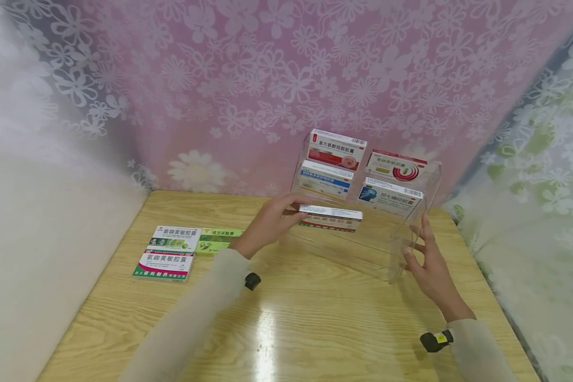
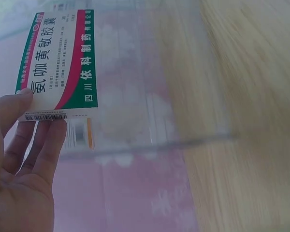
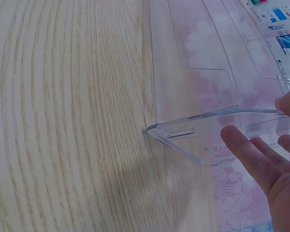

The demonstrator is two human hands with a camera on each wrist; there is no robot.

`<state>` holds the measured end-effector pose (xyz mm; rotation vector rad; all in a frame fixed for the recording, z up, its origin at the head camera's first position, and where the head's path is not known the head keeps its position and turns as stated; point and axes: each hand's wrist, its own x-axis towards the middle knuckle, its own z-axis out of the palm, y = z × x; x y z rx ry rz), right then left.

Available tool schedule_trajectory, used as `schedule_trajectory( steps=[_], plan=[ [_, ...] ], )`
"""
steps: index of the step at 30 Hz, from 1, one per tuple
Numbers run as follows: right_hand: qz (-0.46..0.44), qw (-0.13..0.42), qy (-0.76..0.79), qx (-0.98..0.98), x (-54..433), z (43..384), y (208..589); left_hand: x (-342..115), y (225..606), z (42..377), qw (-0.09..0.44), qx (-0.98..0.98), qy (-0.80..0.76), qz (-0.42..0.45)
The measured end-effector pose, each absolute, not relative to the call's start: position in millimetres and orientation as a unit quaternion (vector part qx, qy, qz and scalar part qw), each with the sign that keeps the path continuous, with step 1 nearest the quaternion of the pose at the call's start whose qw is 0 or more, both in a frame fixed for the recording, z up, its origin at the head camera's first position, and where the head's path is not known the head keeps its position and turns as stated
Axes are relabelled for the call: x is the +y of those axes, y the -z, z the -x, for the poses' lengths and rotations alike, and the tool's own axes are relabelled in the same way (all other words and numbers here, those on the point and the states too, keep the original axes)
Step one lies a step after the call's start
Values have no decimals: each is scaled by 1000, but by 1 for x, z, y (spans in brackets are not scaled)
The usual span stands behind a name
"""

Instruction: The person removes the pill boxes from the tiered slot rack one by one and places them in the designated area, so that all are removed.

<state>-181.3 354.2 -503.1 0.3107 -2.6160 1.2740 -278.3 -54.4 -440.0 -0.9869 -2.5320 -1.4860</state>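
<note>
plastic rack [image 3: 203,92] holds 4 boxes [image 1: 336,151] — left hand [image 1: 277,217] pinches 1 green-edged box [image 2: 58,63]

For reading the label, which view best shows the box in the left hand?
Left wrist: the box in the left hand shows its printed face large and legible. Head shows it small and foreshortened; right wrist, at most a sliver.

Held box [image 2: 63,63] white, green, magenta; backdrop [image 1: 253,101] pink, white-flowered; table [image 1: 324,318] tan, wood-grained.

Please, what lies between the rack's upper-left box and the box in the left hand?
The head view shows a blue-and-white box in the clear rack.
</note>
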Motion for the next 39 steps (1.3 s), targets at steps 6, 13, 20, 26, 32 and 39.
schedule_trajectory(
  steps=[6, 13, 20, 26, 32, 39],
  plan=[
    [-105, 109, -436, -887, 354, 182, 503, -117, 447, 271, 12, -853, 447, 270],
    [-103, 107, -436, -888, 354, 182, 505, -193, 464, 256, -9, -872, 433, 226],
    [-103, 105, -443, -884, 354, 180, 504, -251, 476, 241, -44, -895, 405, 181],
    [-104, 108, -441, -885, 353, 180, 503, -280, 487, 232, -95, -903, 387, 159],
    [-107, 109, -442, -884, 353, 181, 504, -296, 497, 229, -152, -889, 404, 154],
    [-111, 110, -441, -884, 354, 181, 506, -301, 505, 227, -170, -893, 387, 158]
  ],
)
